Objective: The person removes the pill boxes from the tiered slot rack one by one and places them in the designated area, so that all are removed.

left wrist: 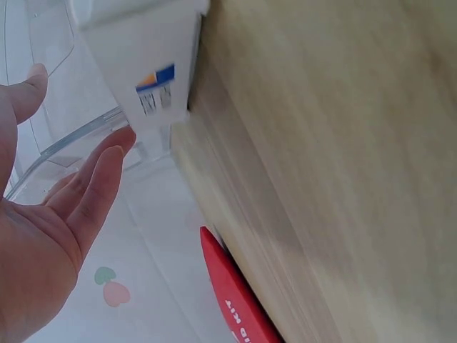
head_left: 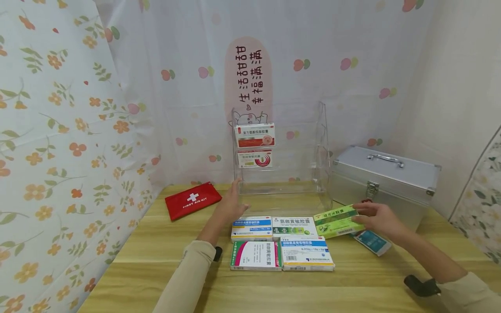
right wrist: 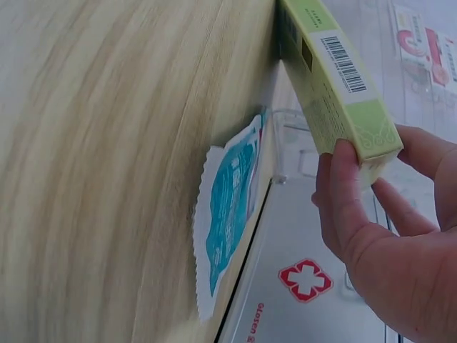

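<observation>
My right hand (head_left: 379,221) pinches the right end of a light green medicine box (head_left: 335,221), tilted beside the other boxes. In the right wrist view, thumb and fingers hold the end of this box (right wrist: 350,82). My left hand (head_left: 231,206), its fingers apart, is at the lower left corner of a clear acrylic display rack (head_left: 279,190); whether it touches the rack I cannot tell. Close to it stands a blue-and-white medicine box (head_left: 252,228). The rack carries a red-and-white box (head_left: 255,135) on an upper tier and a white-and-pink box (head_left: 255,159) below.
More medicine boxes lie in front: a green-and-white one (head_left: 293,226), a magenta-and-green one (head_left: 256,255) and another blue-and-white one (head_left: 307,254). A red first aid pouch (head_left: 192,200) lies left. A silver metal case (head_left: 385,178) and a teal-and-white packet (head_left: 372,242) are at right.
</observation>
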`<state>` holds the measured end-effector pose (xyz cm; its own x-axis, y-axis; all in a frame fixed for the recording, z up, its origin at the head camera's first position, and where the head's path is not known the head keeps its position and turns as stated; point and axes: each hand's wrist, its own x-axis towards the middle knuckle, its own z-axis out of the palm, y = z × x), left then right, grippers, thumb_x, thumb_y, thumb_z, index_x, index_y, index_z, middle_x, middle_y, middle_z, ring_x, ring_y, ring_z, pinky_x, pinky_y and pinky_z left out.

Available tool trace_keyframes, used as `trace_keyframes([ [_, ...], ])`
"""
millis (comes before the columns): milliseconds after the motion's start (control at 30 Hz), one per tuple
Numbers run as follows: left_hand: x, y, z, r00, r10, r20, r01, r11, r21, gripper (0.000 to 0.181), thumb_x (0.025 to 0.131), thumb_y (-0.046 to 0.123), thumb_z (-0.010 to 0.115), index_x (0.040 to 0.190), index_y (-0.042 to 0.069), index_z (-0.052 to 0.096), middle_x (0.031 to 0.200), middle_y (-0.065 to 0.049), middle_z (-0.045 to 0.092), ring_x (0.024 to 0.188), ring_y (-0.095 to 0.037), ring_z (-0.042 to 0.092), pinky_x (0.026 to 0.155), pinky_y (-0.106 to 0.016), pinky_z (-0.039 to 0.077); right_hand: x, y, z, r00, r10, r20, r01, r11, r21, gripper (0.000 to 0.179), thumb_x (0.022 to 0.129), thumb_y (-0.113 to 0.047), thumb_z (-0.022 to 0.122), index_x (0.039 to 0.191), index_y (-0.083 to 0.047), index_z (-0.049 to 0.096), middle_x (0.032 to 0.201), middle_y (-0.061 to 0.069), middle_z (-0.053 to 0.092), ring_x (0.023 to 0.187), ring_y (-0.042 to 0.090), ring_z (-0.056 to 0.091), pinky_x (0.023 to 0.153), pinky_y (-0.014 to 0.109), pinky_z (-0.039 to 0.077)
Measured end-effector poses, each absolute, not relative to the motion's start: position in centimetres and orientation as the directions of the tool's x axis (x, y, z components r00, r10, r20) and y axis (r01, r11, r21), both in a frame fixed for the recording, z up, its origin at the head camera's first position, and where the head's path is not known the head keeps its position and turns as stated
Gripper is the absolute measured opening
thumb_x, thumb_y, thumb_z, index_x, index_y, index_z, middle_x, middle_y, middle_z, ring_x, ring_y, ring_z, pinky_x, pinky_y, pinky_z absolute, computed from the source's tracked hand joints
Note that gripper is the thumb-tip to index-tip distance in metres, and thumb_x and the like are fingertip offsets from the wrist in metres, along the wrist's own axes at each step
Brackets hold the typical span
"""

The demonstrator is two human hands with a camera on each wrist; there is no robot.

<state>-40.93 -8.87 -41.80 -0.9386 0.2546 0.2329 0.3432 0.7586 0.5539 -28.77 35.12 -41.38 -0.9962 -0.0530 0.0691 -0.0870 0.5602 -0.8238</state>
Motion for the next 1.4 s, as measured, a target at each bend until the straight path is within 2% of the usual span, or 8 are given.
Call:
trace_keyframes([
  [133,-40.9,-8.9,-41.8,-0.937,0.257,0.238,0.348,0.758,0.551,0.095,0.086,0.025,0.079,0.154,0.023,0.014,0.155,-0.014,0.037,0.140,-0.034,0.040,0.105,-0.053,0.044,-29.1,34.8,-41.7,-0.989,-0.104,0.106,-0.146,0.553,-0.820,0.055,0.094,-0.022,0.070,0.134,0.011,0.052,0.131,0.038,0.052,0.094,0.025,0.069,0.069,0.036,0.060],
  [367,-40.8,-8.9,-41.6,-0.936,0.256,0.240,0.349,0.757,0.552,0.095,0.086,0.024,0.079,0.155,0.022,0.014,0.156,-0.015,0.036,0.141,-0.035,0.038,0.106,-0.055,0.042,-29.5,34.2,-41.6,-0.983,-0.136,0.121,-0.177,0.561,-0.809,0.049,0.094,-0.020,0.070,0.128,0.012,0.057,0.129,0.040,0.052,0.077,0.021,0.071,0.064,0.038,0.060],
  [600,-40.8,-8.9,-41.3,-0.933,0.266,0.244,0.358,0.757,0.547,0.095,0.086,0.023,0.078,0.154,0.023,0.013,0.155,-0.015,0.037,0.140,-0.035,0.039,0.106,-0.054,0.042,-29.7,33.6,-41.4,-0.976,-0.173,0.129,-0.208,0.589,-0.781,0.045,0.093,-0.018,0.071,0.125,0.012,0.060,0.125,0.040,0.054,0.069,0.026,0.069,0.057,0.037,0.059],
  [900,-41.0,-9.0,-41.6,-0.931,0.274,0.242,0.364,0.752,0.550,0.096,0.086,0.025,0.079,0.155,0.023,0.012,0.155,-0.014,0.036,0.142,-0.034,0.037,0.108,-0.054,0.041,-29.6,32.4,-41.3,-0.979,-0.169,0.117,-0.200,0.652,-0.732,0.041,0.092,-0.021,0.072,0.121,0.007,0.064,0.120,0.034,0.061,0.059,0.025,0.064,0.053,0.037,0.057],
  [1067,-41.0,-9.1,-41.5,-0.926,0.285,0.248,0.376,0.751,0.543,0.095,0.087,0.026,0.078,0.155,0.023,0.011,0.154,-0.016,0.037,0.140,-0.036,0.040,0.107,-0.054,0.041,-29.9,31.9,-41.4,-0.977,-0.186,0.106,-0.203,0.653,-0.730,0.041,0.092,-0.021,0.071,0.122,0.006,0.064,0.118,0.034,0.062,0.052,0.024,0.059,0.052,0.036,0.056],
  [1400,-40.6,-9.0,-41.7,-0.932,0.282,0.228,0.362,0.754,0.549,0.095,0.087,0.026,0.078,0.155,0.023,0.011,0.154,-0.015,0.038,0.139,-0.035,0.040,0.107,-0.053,0.042,-30.7,31.3,-42.5,-0.972,-0.211,0.102,-0.219,0.658,-0.721,0.036,0.090,-0.017,0.073,0.117,0.006,0.067,0.115,0.034,0.063,0.041,0.009,0.039,0.040,0.027,0.045],
])
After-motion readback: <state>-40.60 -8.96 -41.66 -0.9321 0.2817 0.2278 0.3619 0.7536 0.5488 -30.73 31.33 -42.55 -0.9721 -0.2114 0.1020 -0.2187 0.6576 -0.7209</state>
